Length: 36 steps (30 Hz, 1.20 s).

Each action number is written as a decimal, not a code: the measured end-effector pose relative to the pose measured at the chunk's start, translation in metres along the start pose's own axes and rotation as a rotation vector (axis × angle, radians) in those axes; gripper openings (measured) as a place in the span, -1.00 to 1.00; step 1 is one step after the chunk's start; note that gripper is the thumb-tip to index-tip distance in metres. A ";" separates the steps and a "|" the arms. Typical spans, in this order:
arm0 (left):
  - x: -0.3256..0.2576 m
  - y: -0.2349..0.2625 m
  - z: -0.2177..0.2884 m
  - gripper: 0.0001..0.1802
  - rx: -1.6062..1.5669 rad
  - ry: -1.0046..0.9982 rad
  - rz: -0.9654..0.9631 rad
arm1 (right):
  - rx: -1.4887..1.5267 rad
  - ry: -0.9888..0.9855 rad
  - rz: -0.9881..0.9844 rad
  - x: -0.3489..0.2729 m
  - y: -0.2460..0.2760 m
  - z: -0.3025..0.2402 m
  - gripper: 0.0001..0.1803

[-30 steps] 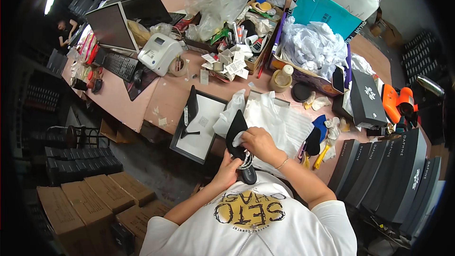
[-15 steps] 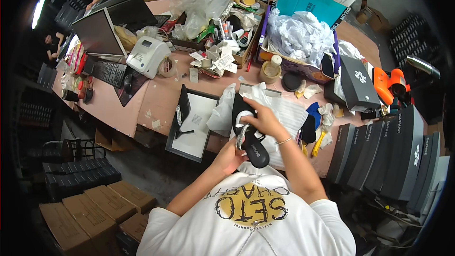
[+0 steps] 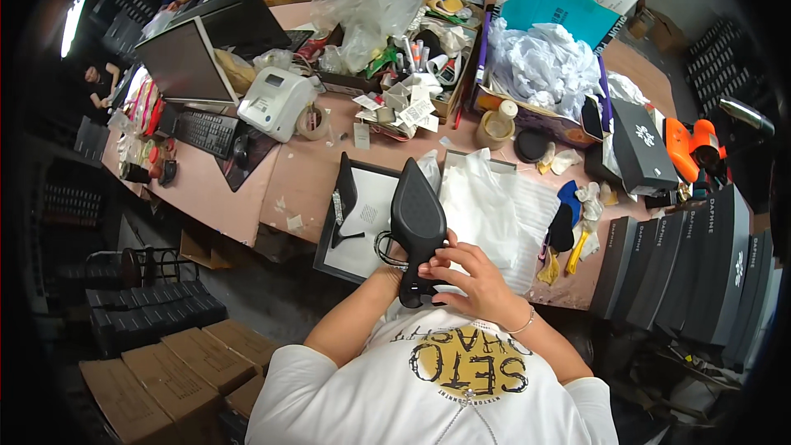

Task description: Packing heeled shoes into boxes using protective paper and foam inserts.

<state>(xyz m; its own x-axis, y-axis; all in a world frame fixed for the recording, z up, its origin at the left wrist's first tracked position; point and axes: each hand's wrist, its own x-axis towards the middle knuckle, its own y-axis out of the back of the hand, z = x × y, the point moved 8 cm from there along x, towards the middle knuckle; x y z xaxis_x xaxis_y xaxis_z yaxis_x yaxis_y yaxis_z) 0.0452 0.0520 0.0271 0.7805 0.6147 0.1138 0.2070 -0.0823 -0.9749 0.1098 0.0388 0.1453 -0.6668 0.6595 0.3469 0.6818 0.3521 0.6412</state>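
Note:
A black pointed high-heeled shoe [image 3: 418, 210] is raised before my chest, sole up, its toe away from me and a glittery strap at its left side. My left hand [image 3: 387, 278] supports it from behind; most of those fingers are hidden by the shoe. My right hand [image 3: 482, 284] has its fingertips and thumb at the heel end. A matching black shoe [image 3: 346, 194] lies on its side in the open dark grey shoebox [image 3: 327, 266] to the left. White tissue paper [image 3: 478, 198] spreads over the table on the right.
Dark grey shoeboxes [image 3: 659, 264] stand in a row at right. Behind are a carton of crumpled white paper [image 3: 548, 62], a bottle [image 3: 498, 122], paper tags [image 3: 405, 107] and a label printer [image 3: 276, 103]. A yellow cutter [image 3: 577, 252] lies near the front edge. Two people work far left.
The shoe has been turned over, so its sole now faces up and its toe points away. My right hand has moved from the toe to the heel end.

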 end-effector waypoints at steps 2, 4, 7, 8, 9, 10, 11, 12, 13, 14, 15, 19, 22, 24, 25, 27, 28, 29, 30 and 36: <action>0.001 0.003 0.002 -0.18 -0.013 0.005 -0.004 | 0.007 -0.030 0.029 -0.001 0.000 0.002 -0.40; 0.003 0.007 0.002 -0.18 -0.020 0.005 0.008 | 0.016 -0.055 0.053 0.000 0.001 0.004 -0.42; 0.007 0.011 -0.002 -0.18 -0.014 0.090 -0.002 | 0.011 -0.082 0.065 -0.004 0.004 0.003 -0.43; 0.008 0.008 -0.002 -0.20 0.008 0.124 -0.021 | 0.011 -0.071 0.058 -0.004 0.004 0.002 -0.43; 0.008 0.006 -0.003 -0.22 0.029 0.157 -0.040 | 0.011 -0.060 0.051 -0.004 0.004 0.000 -0.44; 0.009 0.003 -0.003 -0.23 0.037 0.181 -0.053 | 0.011 -0.049 0.043 -0.005 0.004 -0.002 -0.44; 0.009 0.004 -0.002 -0.24 0.047 0.199 -0.055 | 0.007 -0.047 0.045 -0.006 0.003 -0.002 -0.45; 0.010 0.003 -0.003 -0.25 0.060 0.215 -0.062 | 0.004 -0.044 0.045 -0.008 0.002 -0.002 -0.45; 0.011 0.004 -0.003 -0.26 0.069 0.228 -0.060 | 0.000 -0.041 0.046 -0.010 0.001 -0.002 -0.46; 0.012 0.003 -0.003 -0.27 0.080 0.241 -0.058 | 0.001 -0.046 0.050 -0.010 0.002 -0.001 -0.46; 0.013 0.004 -0.002 -0.28 0.095 0.251 -0.052 | 0.002 -0.050 0.054 -0.011 0.003 -0.001 -0.47; 0.017 0.007 0.001 -0.32 0.175 0.229 -0.011 | -0.003 -0.059 0.077 -0.014 0.013 0.001 -0.43; 0.024 0.020 0.018 -0.46 0.376 -0.029 0.154 | 0.052 -0.244 0.283 -0.032 0.026 0.024 -0.36; 0.022 0.028 0.035 -0.56 0.447 -0.247 0.487 | 0.148 -0.442 0.320 -0.039 0.030 0.043 -0.31; 0.017 0.041 0.038 -0.59 0.392 -0.314 0.649 | 0.196 -0.541 0.330 -0.043 0.030 0.054 -0.29; 0.003 0.060 0.045 -0.55 0.529 -0.605 0.810 | -0.073 -0.444 0.196 -0.034 0.025 0.051 -0.19; 0.002 0.058 0.044 -0.54 0.631 -0.690 0.837 | -0.145 -0.437 0.118 -0.027 0.019 0.049 -0.16; 0.000 0.047 0.039 -0.53 0.730 -0.765 0.864 | -0.221 -0.435 0.041 -0.025 0.013 0.048 -0.13; 0.003 0.019 0.022 -0.49 0.633 -0.776 0.890 | -0.176 -0.453 0.018 -0.022 0.004 0.051 -0.12; -0.046 -0.002 0.040 -0.64 1.393 -0.439 0.823 | 0.620 -0.920 0.230 -0.073 -0.050 0.138 -0.69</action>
<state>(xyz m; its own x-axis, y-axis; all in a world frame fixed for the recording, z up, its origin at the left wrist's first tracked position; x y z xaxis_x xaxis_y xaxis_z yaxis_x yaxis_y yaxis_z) -0.0153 0.0554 0.0164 0.1456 0.9419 -0.3027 -0.9784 0.0916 -0.1855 0.1654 0.0649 -0.0065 -0.2065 0.8991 -0.3860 0.9618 0.2589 0.0884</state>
